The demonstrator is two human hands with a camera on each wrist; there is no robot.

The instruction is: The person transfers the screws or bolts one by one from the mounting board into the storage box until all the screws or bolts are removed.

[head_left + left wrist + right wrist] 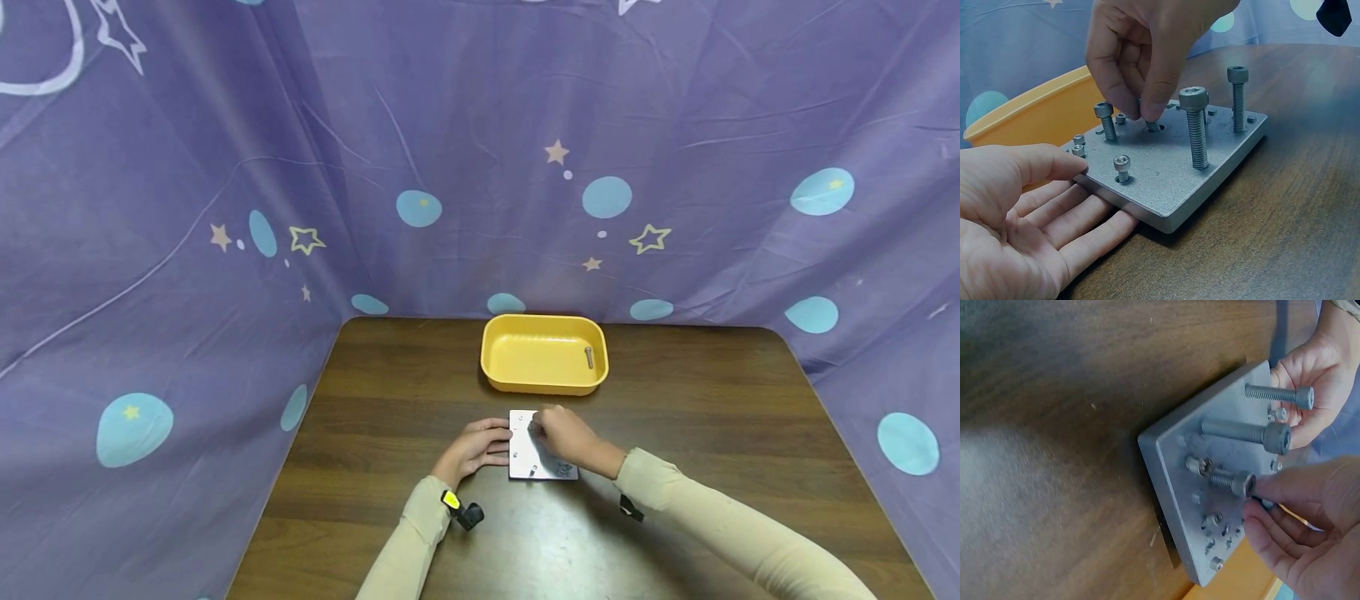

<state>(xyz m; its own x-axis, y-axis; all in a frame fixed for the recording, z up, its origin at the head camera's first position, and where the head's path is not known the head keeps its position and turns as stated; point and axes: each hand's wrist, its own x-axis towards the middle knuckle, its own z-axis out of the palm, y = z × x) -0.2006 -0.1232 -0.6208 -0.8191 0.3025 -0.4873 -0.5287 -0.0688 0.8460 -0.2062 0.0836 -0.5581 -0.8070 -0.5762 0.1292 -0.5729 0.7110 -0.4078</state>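
Observation:
A square grey metal plate [1154, 181] lies on the table with several socket head bolts standing in it. Between thumb and fingertips, my right hand [1141, 56] pinches a small bolt [1152, 125] low over a hole; the fingertips hide most of it. My left hand [1041, 219] rests palm up beside the plate, its fingers extended against the lower side and the thumb tip at the upper edge. Two long bolts [1197, 134] rise highest in the left wrist view. A short bolt [1122, 167] stands near the left hand, and a medium one [1104, 119] farther back.
Behind the plate, a yellow tray [543, 389] stands on the brown wooden table [697, 400], with one loose bolt [588, 357] inside at its right. A purple patterned curtain [480, 250] hangs along the table's back and sides. Both wrists wear straps with small cameras.

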